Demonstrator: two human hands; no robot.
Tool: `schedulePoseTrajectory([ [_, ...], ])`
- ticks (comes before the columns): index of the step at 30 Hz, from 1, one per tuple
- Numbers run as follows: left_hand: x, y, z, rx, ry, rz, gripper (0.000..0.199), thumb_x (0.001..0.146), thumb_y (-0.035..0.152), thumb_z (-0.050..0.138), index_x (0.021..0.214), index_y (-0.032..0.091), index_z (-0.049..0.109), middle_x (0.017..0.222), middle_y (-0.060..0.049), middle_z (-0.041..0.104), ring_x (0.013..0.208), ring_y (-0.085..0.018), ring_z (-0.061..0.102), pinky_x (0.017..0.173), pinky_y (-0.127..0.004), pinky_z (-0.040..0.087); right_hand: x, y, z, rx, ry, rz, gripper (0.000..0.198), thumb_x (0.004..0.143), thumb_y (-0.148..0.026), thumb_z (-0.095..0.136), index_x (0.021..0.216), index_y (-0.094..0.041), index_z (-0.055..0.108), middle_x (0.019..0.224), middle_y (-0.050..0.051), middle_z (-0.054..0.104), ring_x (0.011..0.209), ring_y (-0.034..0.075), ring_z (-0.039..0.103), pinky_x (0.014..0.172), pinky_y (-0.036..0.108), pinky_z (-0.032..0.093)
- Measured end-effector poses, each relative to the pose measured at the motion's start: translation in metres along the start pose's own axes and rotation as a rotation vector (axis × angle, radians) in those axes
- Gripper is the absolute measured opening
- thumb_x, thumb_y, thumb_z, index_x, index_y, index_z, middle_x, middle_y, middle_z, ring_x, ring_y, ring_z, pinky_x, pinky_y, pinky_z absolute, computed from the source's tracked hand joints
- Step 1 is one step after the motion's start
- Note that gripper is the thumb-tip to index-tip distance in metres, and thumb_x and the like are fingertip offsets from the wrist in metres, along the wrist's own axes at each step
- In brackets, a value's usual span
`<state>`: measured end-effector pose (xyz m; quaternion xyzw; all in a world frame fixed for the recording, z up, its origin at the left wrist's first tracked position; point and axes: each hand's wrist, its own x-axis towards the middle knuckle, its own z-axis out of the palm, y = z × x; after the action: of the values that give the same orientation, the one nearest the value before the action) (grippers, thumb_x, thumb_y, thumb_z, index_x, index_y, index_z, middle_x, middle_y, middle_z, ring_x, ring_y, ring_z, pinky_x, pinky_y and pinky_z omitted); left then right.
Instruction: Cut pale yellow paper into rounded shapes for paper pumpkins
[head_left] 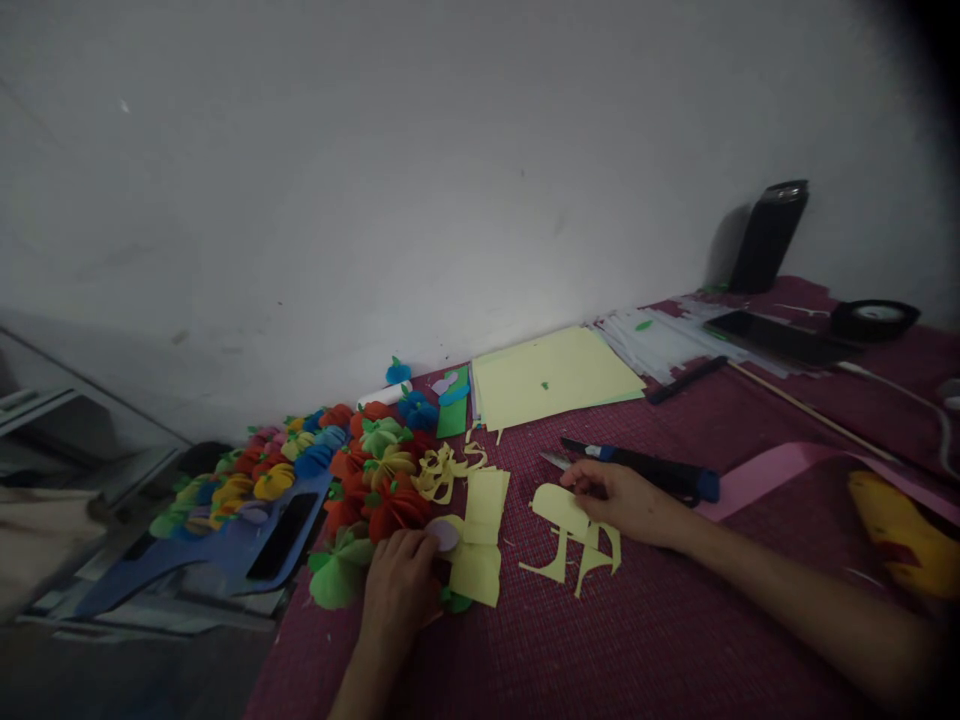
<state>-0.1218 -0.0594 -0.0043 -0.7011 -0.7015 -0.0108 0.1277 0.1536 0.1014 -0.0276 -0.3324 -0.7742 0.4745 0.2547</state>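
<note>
My left hand [401, 580] is closed at the edge of a pale lilac paper circle [444, 535], with its fingertips at the rim. Folded yellow paper pieces [480, 560] lie just right of it. Yellow paper with a rounded end [556, 507] is pinched in my right hand [619, 500]. Yellow offcuts [555, 562] with curved edges lie below that paper. Behind my right hand is a dark blue and black tool [675, 472], with a pointed metal blade [555, 460] near my fingers; the hand partly hides them.
Colourful folded-paper pumpkins [390, 505] crowd the table's left side; more sit on a blue board [202, 575] beyond its edge. Yellow sheets [555, 375] lie by the wall. A phone [780, 338], pink strip [780, 470], thin stick [810, 408] and dark upright object [770, 237] are right.
</note>
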Motion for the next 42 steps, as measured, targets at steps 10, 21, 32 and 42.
schedulePoseTrajectory([
  [10,0.035,0.041,-0.024,-0.139,-0.045,0.004,0.025,0.08,0.022,0.04,0.099,0.02,0.057,0.095,-0.006,0.06,0.088,-0.019,0.051,0.076,-0.031,0.037,-0.006,-0.004,0.003,-0.06,-0.043,-0.024,0.014,0.074,-0.02,0.046,0.085,-0.018,0.055,0.068,0.0,0.059,0.058,0.012,0.054,0.049,0.02,0.04],
  [21,0.081,0.071,-0.002,-0.066,-0.079,-0.131,0.028,0.079,0.04,0.042,0.086,0.015,0.051,0.084,-0.008,0.057,0.082,-0.02,0.053,0.071,-0.029,0.035,-0.011,-0.009,0.009,-0.246,0.034,-0.089,0.024,0.065,-0.008,0.046,0.081,-0.02,0.059,0.063,-0.001,0.061,0.052,0.011,0.053,0.048,0.019,0.036],
  [32,0.08,0.056,-0.005,-0.268,-0.171,-0.155,0.025,0.082,0.038,0.036,0.077,0.019,0.051,0.077,-0.003,0.06,0.072,-0.016,0.056,0.06,-0.025,0.034,-0.007,-0.014,0.003,0.109,-0.029,0.093,0.012,0.068,-0.017,0.047,0.07,-0.017,0.059,0.053,-0.002,0.055,0.042,0.009,0.05,0.038,0.018,0.036],
  [42,0.079,0.038,-0.025,-0.655,0.431,-0.421,0.022,0.077,0.035,0.046,0.079,0.018,0.059,0.08,-0.005,0.061,0.075,-0.018,0.056,0.067,-0.028,0.042,-0.001,-0.026,-0.006,0.683,0.069,0.266,0.02,0.069,-0.035,0.058,0.072,-0.016,0.054,0.05,-0.004,0.052,0.043,0.006,0.048,0.04,0.016,0.039],
])
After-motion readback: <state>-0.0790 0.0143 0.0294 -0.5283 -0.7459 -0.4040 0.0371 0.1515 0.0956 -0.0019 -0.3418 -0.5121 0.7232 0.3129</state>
